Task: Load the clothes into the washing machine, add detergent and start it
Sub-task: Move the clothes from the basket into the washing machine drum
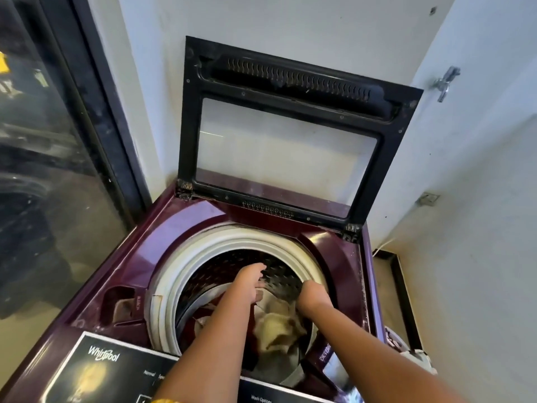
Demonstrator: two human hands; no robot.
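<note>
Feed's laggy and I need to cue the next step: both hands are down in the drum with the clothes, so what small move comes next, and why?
Probably draw both hands out. The left hand is spread open over the clothes, which already lie in the drum; the right hand may still touch them. The lid stands open for detergent.

Item count, top-loading washer station

One washing machine (pixel 122 274), with one lid (pixel 290 135) raised, one drum (pixel 279 266) and one control panel (pixel 110 370). Two hinges (pixel 184 189) on the lid (one at each lower corner). Two hands (pixel 251 282) inside the drum, one left, one right. Clothes (pixel 279 327) in the drum: at least three pieces told by colour, cream, grey and dark red; exact number cannot be told. One metal tap (pixel 444 82) on the side wall.
</note>
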